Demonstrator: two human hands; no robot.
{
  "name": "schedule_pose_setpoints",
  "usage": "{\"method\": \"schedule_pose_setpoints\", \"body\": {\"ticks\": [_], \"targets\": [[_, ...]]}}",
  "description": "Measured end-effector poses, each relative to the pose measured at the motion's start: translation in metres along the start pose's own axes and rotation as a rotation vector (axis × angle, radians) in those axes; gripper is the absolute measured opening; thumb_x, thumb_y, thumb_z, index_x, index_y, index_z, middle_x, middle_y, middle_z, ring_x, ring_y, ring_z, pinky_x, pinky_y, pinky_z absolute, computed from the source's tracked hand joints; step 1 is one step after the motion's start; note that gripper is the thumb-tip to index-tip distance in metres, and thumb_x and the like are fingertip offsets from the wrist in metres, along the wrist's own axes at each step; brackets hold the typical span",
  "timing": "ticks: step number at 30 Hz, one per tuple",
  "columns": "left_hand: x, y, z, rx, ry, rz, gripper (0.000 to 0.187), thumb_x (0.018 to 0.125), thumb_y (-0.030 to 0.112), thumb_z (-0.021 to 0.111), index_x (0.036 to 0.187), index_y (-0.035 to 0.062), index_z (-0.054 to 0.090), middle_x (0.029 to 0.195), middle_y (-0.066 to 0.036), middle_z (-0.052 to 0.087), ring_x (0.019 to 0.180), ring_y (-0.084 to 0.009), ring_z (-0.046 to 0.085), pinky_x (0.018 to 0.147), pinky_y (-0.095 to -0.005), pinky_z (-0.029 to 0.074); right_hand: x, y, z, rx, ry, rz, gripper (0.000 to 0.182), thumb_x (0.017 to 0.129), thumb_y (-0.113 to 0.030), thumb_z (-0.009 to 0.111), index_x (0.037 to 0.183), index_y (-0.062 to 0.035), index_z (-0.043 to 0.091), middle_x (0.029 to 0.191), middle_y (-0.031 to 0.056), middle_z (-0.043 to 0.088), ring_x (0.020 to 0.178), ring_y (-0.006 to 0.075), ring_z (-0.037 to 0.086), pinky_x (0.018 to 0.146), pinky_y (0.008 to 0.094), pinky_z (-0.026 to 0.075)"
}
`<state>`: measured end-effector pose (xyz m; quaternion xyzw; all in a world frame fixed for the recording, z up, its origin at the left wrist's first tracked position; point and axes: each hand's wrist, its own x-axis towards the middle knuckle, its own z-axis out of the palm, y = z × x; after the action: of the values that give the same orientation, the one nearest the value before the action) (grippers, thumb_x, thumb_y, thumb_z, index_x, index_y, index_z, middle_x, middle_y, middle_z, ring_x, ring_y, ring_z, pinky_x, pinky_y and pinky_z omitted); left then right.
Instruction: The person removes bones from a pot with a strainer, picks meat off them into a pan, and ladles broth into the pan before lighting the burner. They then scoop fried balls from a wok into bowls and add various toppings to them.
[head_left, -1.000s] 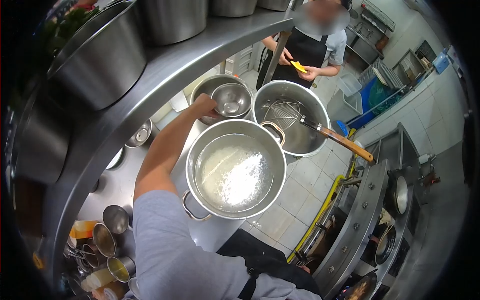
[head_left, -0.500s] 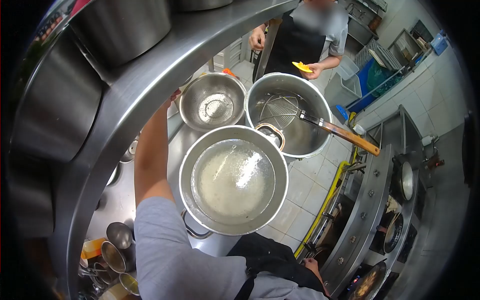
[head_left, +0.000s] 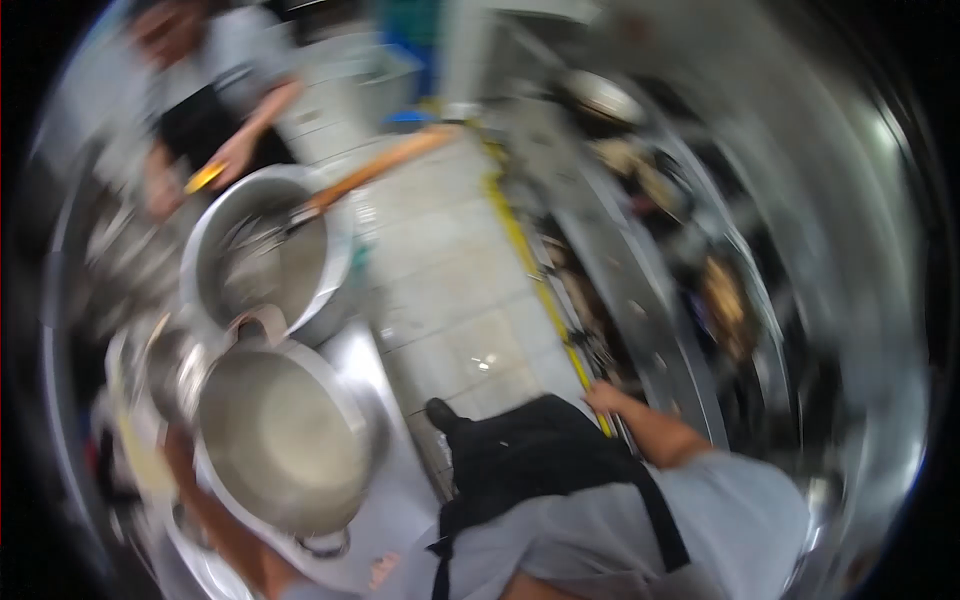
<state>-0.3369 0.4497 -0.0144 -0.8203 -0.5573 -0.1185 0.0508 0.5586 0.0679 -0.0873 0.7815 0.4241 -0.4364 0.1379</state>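
Note:
My left arm reaches along the left side of a large metal pot [head_left: 228, 455] that holds cloudy whitish liquid. My left hand [head_left: 178, 445] is nearest the pot's rim and a metal bowl [head_left: 172, 365]; motion smears its fingers. On the other side, my right hand [head_left: 603, 397] is held out near the front of the stove, beside a yellow pipe [head_left: 530, 250]. Blur hides whether its fingers hold anything. Beyond the first pot stands a second big pot [head_left: 212, 235], with a skimmer [head_left: 385, 165] resting across it, its wooden handle sticking out over the rim.
A co-worker in a black apron [head_left: 195, 125] stands behind the second pot, holding something yellow [head_left: 206, 177]. Along the right runs a stove [head_left: 600, 240] bearing several pans, one with browned food [head_left: 725, 300]. Tiled floor [head_left: 450, 300] lies between the steel counter [head_left: 400, 440] and stove.
My view has swung right, toward the stove, so the pots now appear further left. My right arm shows more fully, reaching out at the stove's front. The overhead shelf has mostly left the view.

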Motion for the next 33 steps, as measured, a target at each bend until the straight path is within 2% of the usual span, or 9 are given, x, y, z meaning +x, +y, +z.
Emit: {"method": "schedule_pose_setpoints", "body": {"ticks": [2,5,9,13,15,18,24,26,33], "targets": [[0.076,0.098,0.024,-0.162,-0.024,0.169,0.033,0.075,0.007,0.067,0.106,-0.0008,0.061,0.098,-0.011,0.064,0.084,-0.0217,0.062,0.077,-0.0369,0.050,0.033,0.041,0.028,0.129,0.022,0.046,0.048,0.094,-0.040,0.054,0.065,-0.0045,0.068,0.061,0.0132,0.066,0.054,0.0239,0.067,0.057,0.0386,0.056],[0.100,0.193,0.014,-0.290,-0.072,0.259,0.035,0.076,0.009,0.067,0.109,0.0000,0.061,0.099,-0.011,0.064,0.084,-0.0216,0.061,0.076,-0.0376,0.050,-0.019,0.049,0.010,1.021,0.025,0.165,0.042,0.099,-0.038,0.050,0.116,0.0000,0.056,0.094,0.0146,0.070,0.074,0.0253,0.070,0.065,0.0430,0.059],[0.030,0.244,-0.086,-0.305,-0.098,0.130,0.037,0.078,0.011,0.066,0.113,0.0010,0.060,0.100,-0.011,0.064,0.083,-0.0215,0.060,0.076,-0.0385,0.050,-0.045,0.131,0.022,1.822,0.025,0.206,0.051,0.103,-0.050,0.043,0.118,-0.0038,0.055,0.102,0.0169,0.068,0.087,0.0280,0.067,0.082,0.0440,0.056],[-0.063,0.311,-0.179,-0.303,-0.117,-0.054,0.039,0.079,0.013,0.066,0.116,0.0020,0.060,0.101,-0.012,0.064,0.083,-0.0215,0.059,0.076,-0.0395,0.050,-0.083,0.195,-0.036,2.297,-0.118,-0.529,0.070,0.100,-0.061,0.038,0.125,0.0033,0.049,0.121,0.0252,0.061,0.107,0.0347,0.063,0.094,0.0496,0.050],[-0.100,0.341,-0.225,-0.294,-0.135,-0.128,0.041,0.080,0.014,0.066,0.118,0.0025,0.059,0.102,-0.012,0.064,0.083,-0.0214,0.059,0.076,-0.0400,0.050,-0.138,0.166,-0.106,2.353,0.164,-0.438,0.070,0.100,-0.061,0.041,0.125,0.0041,0.049,0.126,0.0252,0.058,0.117,0.0352,0.059,0.099,0.0501,0.047],[-0.145,0.386,-0.275,-0.310,-0.135,-0.243,0.043,0.081,0.016,0.066,0.121,0.0033,0.059,0.103,-0.012,0.064,0.082,-0.0214,0.058,0.076,-0.0407,0.050,-0.153,0.154,-0.166,2.472,0.107,-0.612,0.060,0.100,-0.054,0.045,0.119,0.0032,0.050,0.133,0.0271,0.054,0.126,0.0371,0.053,0.104,0.0510,0.044],[-0.228,0.446,-0.337,-0.389,-0.115,-0.537,0.046,0.083,0.019,0.065,0.127,0.0048,0.058,0.105,-0.013,0.064,0.081,-0.0212,0.057,0.075,-0.0421,0.050,-0.100,0.206,-0.195,2.652,0.289,-0.537,0.024,0.103,-0.026,0.048,0.099,-0.0022,0.048,0.082,0.0092,0.058,0.068,0.0209,0.057,0.063,0.0342,0.049],[-0.249,0.460,-0.342,-0.437,-0.110,-0.641,0.048,0.084,0.020,0.065,0.129,0.0053,0.058,0.105,-0.013,0.065,0.081,-0.0212,0.056,0.075,-0.0425,0.050,-0.136,0.213,-0.191,2.538,0.379,-0.390,0.016,0.104,-0.019,0.046,0.097,-0.0047,0.048,0.066,-0.0023,0.039,0.051,0.0103,0.036,0.045,0.0258,0.030],[-0.279,0.512,-0.333,-0.522,-0.192,-0.948,0.038,0.086,0.021,0.064,0.119,0.0019,0.060,0.099,-0.011,0.062,0.079,-0.0216,0.054,0.072,-0.0391,0.051,-0.187,0.294,-0.151,2.331,0.183,-0.497,0.017,0.104,-0.022,0.051,0.098,-0.0063,0.047,0.065,-0.0051,0.036,0.049,0.0062,0.033,0.040,0.0222,0.023]]}}
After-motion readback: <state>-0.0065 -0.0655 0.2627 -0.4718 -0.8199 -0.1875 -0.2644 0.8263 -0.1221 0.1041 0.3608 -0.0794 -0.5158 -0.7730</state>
